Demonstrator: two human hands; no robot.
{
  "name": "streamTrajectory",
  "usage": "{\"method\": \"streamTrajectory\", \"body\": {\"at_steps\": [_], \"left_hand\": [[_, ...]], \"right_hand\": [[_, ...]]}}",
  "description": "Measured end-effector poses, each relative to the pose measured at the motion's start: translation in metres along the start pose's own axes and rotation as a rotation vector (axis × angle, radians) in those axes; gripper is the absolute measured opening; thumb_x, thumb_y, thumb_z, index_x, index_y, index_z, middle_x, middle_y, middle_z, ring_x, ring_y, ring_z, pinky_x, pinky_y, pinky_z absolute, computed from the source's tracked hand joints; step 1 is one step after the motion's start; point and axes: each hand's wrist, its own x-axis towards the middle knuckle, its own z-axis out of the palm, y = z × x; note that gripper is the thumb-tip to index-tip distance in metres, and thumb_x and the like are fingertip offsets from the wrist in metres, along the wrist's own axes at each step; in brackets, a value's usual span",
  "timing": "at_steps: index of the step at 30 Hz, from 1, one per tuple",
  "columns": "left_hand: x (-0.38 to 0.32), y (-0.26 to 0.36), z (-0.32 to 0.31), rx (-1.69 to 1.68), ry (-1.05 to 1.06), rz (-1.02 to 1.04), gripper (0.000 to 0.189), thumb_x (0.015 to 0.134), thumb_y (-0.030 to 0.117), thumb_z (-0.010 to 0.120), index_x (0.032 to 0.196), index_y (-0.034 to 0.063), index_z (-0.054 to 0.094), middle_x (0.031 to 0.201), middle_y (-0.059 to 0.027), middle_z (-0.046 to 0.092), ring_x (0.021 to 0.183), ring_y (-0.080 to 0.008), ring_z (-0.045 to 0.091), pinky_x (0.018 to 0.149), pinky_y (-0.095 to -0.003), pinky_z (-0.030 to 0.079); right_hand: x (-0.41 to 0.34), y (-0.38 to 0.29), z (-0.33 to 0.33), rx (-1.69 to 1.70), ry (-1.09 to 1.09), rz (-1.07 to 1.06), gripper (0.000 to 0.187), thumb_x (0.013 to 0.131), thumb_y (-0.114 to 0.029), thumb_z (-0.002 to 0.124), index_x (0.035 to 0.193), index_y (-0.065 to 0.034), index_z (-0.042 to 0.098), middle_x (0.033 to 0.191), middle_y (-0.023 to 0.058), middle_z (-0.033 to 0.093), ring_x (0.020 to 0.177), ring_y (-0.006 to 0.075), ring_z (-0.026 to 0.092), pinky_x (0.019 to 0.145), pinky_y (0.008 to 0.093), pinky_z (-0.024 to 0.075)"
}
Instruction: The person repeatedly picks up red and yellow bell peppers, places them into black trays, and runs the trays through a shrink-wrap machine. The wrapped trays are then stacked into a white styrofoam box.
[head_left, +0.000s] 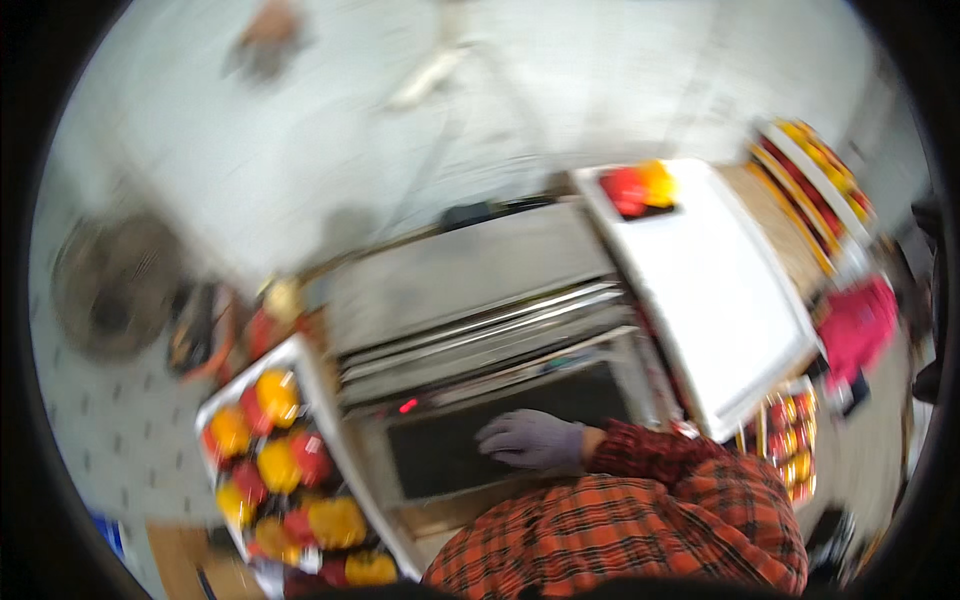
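Observation:
My right hand (531, 441), in a pale purple glove, lies over the dark plate (450, 461) of a metal tray-wrapping machine (472, 277), with nothing visible in its spread fingers. A small red light glows on the machine. At the lower left edge, what looks like my gloved left hand (271, 571) is blurred and mostly hidden by the near end of a white crate (322, 412). That crate holds several packs of red and yellow bell peppers (278, 465), shiny as if film-wrapped. Right of the machine, one red and yellow pack (639, 187) sits in the far corner of a white tray (720, 300).
Stacked crates of pepper packs (814, 187) stand at the far right, with more packs (791, 442) below. A pink cloth-like item (859, 330) lies near them. A round dark object (116, 285) is at the left. Another person's hand (270, 34) shows blurred at the top.

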Motion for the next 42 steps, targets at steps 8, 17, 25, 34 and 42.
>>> {"method": "streamTrajectory", "body": {"at_steps": [8,17,25,34,42], "left_hand": [[-0.127,0.138,0.135,-0.191,-0.131,0.330,0.038,0.093,0.021,0.044,0.124,0.0011,0.046,0.129,-0.0103,0.046,0.113,-0.0222,0.049,0.091,-0.0315,0.042],[-0.210,0.234,0.221,-0.309,-0.635,0.157,0.037,0.090,0.022,0.049,0.122,0.0047,0.050,0.121,-0.0061,0.049,0.109,-0.0185,0.046,0.093,-0.0330,0.036],[-0.302,0.303,0.281,-0.420,-1.107,-0.009,0.041,0.092,0.025,0.049,0.128,0.0057,0.043,0.119,-0.0087,0.053,0.106,-0.0207,0.052,0.090,-0.0348,0.042],[-0.464,0.353,0.343,-0.409,-2.147,0.172,0.047,0.095,0.018,0.044,0.137,0.0027,0.029,0.125,-0.0145,0.048,0.106,-0.0195,0.054,0.090,-0.0296,0.045],[-0.574,0.354,0.391,-0.141,-2.074,0.317,0.063,0.082,0.027,0.064,0.129,-0.0031,0.037,0.119,-0.0155,0.051,0.110,-0.0228,0.050,0.096,-0.0312,0.038]], "right_hand": [[-0.088,0.092,-0.218,-0.533,0.504,0.226,0.020,0.082,-0.017,0.050,0.090,-0.0023,0.061,0.092,0.0153,0.060,0.085,0.0357,0.056,0.077,0.0418,0.0464],[-0.161,0.233,-0.325,-0.877,0.372,0.964,0.022,0.082,-0.014,0.048,0.096,-0.0096,0.064,0.094,0.0131,0.064,0.093,0.0281,0.061,0.080,0.0413,0.0482],[-0.176,0.206,-0.312,-0.941,0.037,0.837,0.013,0.075,-0.015,0.054,0.078,-0.0089,0.064,0.073,0.0116,0.063,0.072,0.0308,0.064,0.062,0.0413,0.0513],[-0.251,0.055,-0.252,-0.637,-0.090,1.014,0.014,0.076,-0.015,0.054,0.078,-0.0060,0.064,0.077,0.0142,0.063,0.075,0.0329,0.063,0.065,0.0404,0.0513],[-0.304,0.029,-0.244,-0.131,1.058,0.952,0.028,0.086,-0.025,0.057,0.105,-0.0050,0.060,0.090,0.0107,0.063,0.081,0.0184,0.061,0.072,0.0284,0.0485]]}}
